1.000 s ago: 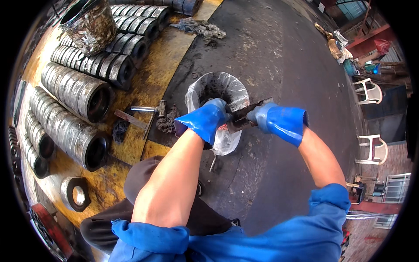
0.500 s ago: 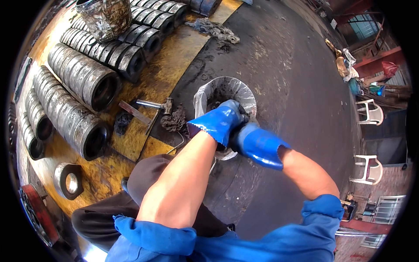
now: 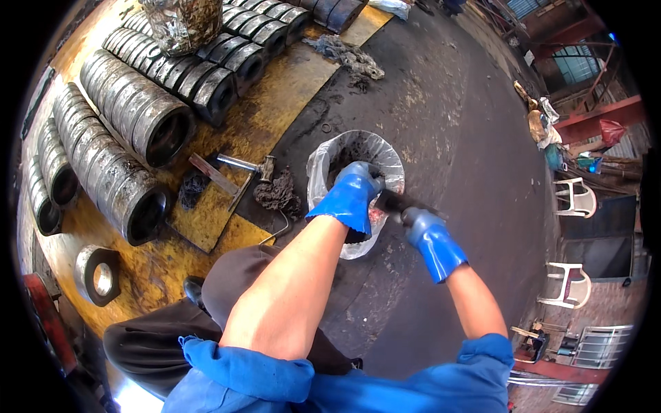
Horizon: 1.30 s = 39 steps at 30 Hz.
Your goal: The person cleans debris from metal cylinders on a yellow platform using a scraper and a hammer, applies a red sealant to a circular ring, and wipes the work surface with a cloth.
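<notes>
Both my hands wear blue rubber gloves with greyish, soiled palms and fingers. My left hand is over a round bin lined with clear plastic, its fingers curled; what they hold, if anything, is hidden. Dark, matted stuff lies inside the bin. My right hand is closed on a dark, elongated thing, smeared by motion, at the bin's right rim. Its kind cannot be made out. Left of the bin a dark, oily rag lies beside a hammer.
Rows of greasy steel rings cover the yellow sheet on the left, with one large nut-like ring nearer me. A grimy bucket stands among them. Grey rags lie beyond the bin. White chairs stand far right.
My right hand has moved right, away from my left hand, and the dark thing in it now shows between them. The left hand stays over the bin. The view has shifted slightly.
</notes>
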Each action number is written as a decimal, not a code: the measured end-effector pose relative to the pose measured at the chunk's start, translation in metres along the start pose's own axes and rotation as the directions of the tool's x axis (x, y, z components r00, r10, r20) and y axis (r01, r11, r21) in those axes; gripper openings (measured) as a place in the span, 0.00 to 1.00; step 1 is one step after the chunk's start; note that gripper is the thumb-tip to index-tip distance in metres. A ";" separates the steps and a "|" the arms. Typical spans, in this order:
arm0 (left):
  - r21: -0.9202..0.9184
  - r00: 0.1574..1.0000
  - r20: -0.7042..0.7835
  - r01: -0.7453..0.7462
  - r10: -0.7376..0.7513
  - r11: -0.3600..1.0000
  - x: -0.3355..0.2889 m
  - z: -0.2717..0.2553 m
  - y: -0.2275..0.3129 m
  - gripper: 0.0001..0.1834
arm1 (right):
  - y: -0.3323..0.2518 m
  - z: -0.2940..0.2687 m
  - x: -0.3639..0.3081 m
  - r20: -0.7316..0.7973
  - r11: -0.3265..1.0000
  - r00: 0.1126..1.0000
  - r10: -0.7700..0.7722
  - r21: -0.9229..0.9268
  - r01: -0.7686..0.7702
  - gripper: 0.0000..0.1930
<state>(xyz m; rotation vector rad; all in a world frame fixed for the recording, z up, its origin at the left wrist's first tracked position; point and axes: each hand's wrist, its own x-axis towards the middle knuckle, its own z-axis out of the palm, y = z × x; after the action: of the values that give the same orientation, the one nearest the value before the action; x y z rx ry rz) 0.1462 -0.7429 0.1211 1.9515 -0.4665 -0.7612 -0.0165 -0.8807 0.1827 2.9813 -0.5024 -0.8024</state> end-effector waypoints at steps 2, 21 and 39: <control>-0.014 1.000 -0.002 0.023 -0.023 1.000 0.001 -0.005 -0.006 0.20 | -0.002 0.009 -0.005 -0.433 0.866 0.877 0.209 0.498 0.039 0.09; 0.229 0.971 -0.110 -0.185 0.214 0.956 -0.029 -0.012 0.009 0.38 | 0.004 0.046 0.036 -0.534 0.754 0.795 0.288 0.638 0.155 0.11; 0.487 0.870 -0.374 -0.110 0.320 0.867 -0.036 -0.035 0.023 0.48 | 0.051 0.061 0.057 0.030 0.771 0.969 0.245 0.600 -0.214 0.10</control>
<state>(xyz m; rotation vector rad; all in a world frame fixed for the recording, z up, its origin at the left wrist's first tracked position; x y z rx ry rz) 0.1435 -0.7093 0.1649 2.3653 -0.6094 -0.0315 -0.0154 -0.9424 0.1068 3.3614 -1.3220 -0.6305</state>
